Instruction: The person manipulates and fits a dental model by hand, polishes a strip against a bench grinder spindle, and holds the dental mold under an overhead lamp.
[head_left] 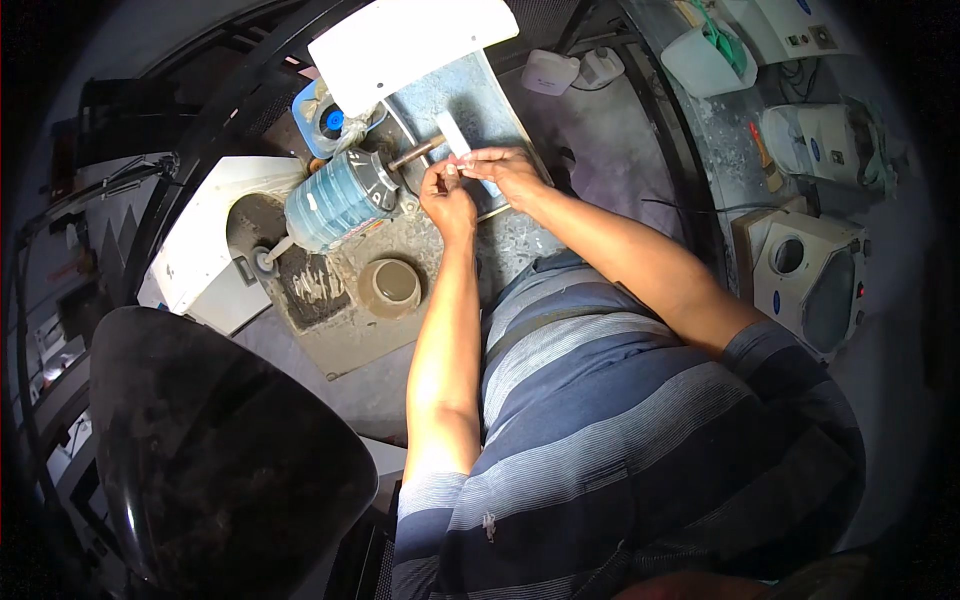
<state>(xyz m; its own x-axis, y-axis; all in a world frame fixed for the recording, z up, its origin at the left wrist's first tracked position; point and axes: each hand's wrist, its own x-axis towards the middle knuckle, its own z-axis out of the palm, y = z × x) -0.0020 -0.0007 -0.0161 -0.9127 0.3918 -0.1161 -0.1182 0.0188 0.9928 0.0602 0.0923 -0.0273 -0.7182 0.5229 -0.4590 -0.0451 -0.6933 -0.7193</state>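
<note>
Fingertips of 2 bare hands brought together in a narrow pinch: left hand [448,203] with thumb and finger closed, right hand [508,175] reached across to meet it. Between them a small pale piece [461,168] is held (too small to be identified). Whether the wheel is touched by it cannot be told.

Just beyond the grip, a white wheel [453,134] is seen nearly edge-on, mounted on a brownish shaft [415,153]. To the left of the grip, the shaft is carried by a blue ribbed motor [335,200], smeared with pale residue. Beneath and beyond the grip, a pale blue tray [445,85] is set, its far part covered by a white panel [410,45].

Left of the grip and nearer the body, a round bowl [368,300] is coated in grey-brown sludge. Farther left, a 2nd wheel [263,262] is fitted at the motor's other end. Beyond the motor, a blue container [303,125] is placed.

Well apart, beyond and right of the grip: 2 whitish jugs [550,72] on the floor; farther right, a cut-open white container [690,65] with green material [722,42] tucked inside.
</note>
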